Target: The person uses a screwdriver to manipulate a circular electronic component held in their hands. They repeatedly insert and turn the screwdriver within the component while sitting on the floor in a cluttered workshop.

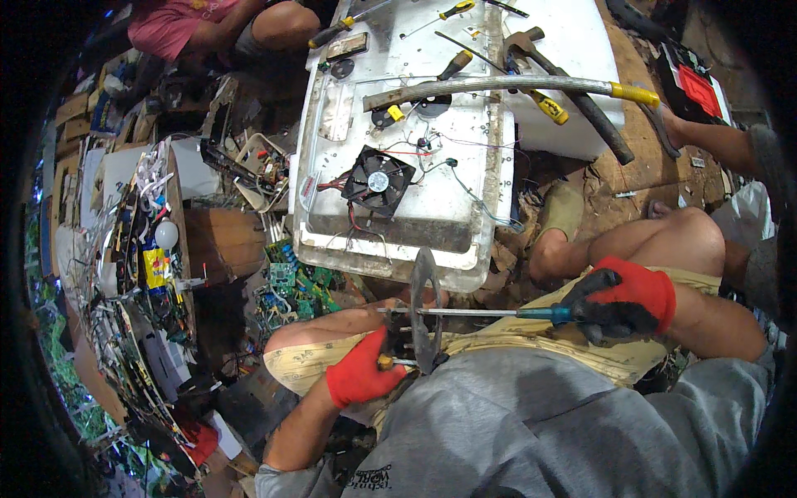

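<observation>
My left hand [362, 372], in a red and black glove, grips a small dark motor-like part with a thin grey disc [424, 307] standing on edge over my lap. My right hand [624, 297], also gloved, is closed on the blue-green handle of a long screwdriver [465, 312]. Its shaft runs left, level, across the disc to the part in my left hand. Both hands hover above my bent knees in yellow shorts.
A dirty white panel [465, 133] with a black fan [378, 180], wires, a grey hose [498, 85], screwdrivers and hammers lies ahead. Green circuit boards [290, 286] and cluttered parts are heaped at left. Another person's arm [714, 141] reaches in at right; a person in pink sits at top left.
</observation>
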`<state>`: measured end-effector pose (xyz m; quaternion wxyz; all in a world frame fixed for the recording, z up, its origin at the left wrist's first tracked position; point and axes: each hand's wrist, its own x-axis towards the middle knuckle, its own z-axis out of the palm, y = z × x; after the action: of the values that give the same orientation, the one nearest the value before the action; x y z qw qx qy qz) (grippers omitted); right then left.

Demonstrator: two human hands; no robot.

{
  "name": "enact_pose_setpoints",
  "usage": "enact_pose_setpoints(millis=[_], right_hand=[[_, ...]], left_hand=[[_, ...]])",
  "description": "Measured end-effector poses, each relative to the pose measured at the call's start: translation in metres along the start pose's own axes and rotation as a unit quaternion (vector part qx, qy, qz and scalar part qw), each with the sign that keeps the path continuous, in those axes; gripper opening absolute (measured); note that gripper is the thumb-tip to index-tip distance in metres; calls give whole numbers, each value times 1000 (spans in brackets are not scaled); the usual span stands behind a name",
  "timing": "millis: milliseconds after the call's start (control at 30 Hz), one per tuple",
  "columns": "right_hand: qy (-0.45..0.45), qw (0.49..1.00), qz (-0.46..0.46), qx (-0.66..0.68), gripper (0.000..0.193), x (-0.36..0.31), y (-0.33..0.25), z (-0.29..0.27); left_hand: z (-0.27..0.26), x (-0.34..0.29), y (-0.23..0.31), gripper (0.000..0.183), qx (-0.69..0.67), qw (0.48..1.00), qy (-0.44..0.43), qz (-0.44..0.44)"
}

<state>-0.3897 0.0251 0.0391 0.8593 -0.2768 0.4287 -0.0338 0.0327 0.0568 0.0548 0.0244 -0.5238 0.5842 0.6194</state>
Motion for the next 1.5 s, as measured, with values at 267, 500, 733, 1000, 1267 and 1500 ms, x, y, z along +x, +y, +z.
enact_pose_setpoints(millis=[267, 500, 733, 1000, 1267, 1500], right_hand=[[128, 890, -277, -338, 37, -1, 9, 18], [148, 906, -287, -275, 47, -4, 23, 19], [1, 973, -135, -187, 48, 0, -1, 9], [143, 739, -310, -581, 52, 9, -5, 23], [39, 865, -360, -347, 56, 17, 1, 3], [143, 713, -414, -548, 58, 9, -2, 16]], left_hand=[[1, 1, -3, 55, 46, 998, -9, 44], [4, 0, -12, 56, 23, 998, 22, 49], [8, 2, -13, 57, -9, 999, 41, -35], [11, -5, -20, 55, -14, 995, 101, -9], [10, 0, -17, 54, -9, 997, 71, -42], [8, -4, -15, 55, 16, 996, 83, -28]])
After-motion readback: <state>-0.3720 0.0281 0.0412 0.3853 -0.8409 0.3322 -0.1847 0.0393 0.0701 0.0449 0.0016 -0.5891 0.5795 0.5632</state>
